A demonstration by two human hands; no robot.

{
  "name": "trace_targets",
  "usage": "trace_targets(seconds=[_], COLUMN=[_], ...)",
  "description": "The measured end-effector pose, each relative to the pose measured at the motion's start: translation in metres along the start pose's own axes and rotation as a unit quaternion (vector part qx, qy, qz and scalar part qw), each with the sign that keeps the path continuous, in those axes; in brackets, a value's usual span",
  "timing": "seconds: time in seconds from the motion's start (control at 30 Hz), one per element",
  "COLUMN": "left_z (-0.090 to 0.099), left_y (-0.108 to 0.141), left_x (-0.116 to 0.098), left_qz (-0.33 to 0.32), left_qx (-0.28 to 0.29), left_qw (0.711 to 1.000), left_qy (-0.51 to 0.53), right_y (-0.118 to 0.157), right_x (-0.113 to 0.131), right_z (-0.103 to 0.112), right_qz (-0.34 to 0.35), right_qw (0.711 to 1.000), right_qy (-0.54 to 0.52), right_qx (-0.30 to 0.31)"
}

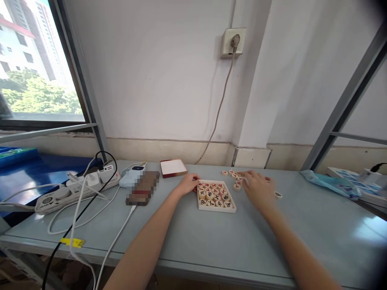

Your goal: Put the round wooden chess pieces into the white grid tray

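Observation:
A shallow white box lies on the grey table, filled with rows of round Chinese chess pieces bearing red and black characters. My left hand is closed at the box's far left corner, fingers curled against its edge. To the right, my right hand hovers low over the table, somewhat blurred, its fingers apart. Several loose chess pieces are scattered by its fingertips on the left. Another piece rests just right of that hand. Whatever lies directly beneath the right palm is hidden.
A red-edged box lid lies behind, near the wall. On the left are a pixelated phone, a pale blue power bank and a power strip with trailing cables. A blue plastic packet sits at the right.

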State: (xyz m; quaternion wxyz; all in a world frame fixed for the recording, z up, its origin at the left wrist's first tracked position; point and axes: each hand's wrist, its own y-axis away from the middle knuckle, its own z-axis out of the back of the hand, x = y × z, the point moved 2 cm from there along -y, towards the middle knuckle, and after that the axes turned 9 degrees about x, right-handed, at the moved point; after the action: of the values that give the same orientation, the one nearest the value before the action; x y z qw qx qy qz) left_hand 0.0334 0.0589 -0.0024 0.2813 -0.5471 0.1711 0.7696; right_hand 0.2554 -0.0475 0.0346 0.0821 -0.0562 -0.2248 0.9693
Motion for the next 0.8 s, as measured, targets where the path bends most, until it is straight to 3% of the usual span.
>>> trace_targets(seconds=[0.1, 0.2, 0.37, 0.47, 0.6, 0.8], left_z=[0.0, 0.0, -0.001, -0.001, -0.001, -0.002], left_y=[0.0, -0.002, -0.002, 0.0, 0.003, 0.004], left_x=[0.0, 0.002, 0.002, -0.001, -0.006, -0.006], left_qz=[0.002, -0.004, 0.001, 0.002, 0.008, 0.003], left_qx=[-0.003, -0.004, -0.004, -0.003, -0.007, -0.005], left_qw=[1.0, 1.0, 1.0, 1.0, 1.0, 1.0], left_qy=[-0.009, -0.01, -0.009, -0.016, -0.007, -0.014], right_y=[0.002, 0.007, -0.001, -0.008, -0.005, 0.003], right_x=[-0.044, -0.069, -0.053, -0.024, 0.011, 0.026], right_z=[-0.008, -0.018, -0.019, -0.008, 0.007, -0.001], right_qz=[-0.186, -0.243, -0.154, -0.031, 0.143, 0.173], right_qw=[0.978, 0.951, 0.964, 0.974, 0.926, 0.922], right_qy=[0.055, 0.03, -0.04, -0.147, -0.324, -0.28], right_qx=[0.08, 0.19, 0.215, 0.171, 0.134, 0.205])
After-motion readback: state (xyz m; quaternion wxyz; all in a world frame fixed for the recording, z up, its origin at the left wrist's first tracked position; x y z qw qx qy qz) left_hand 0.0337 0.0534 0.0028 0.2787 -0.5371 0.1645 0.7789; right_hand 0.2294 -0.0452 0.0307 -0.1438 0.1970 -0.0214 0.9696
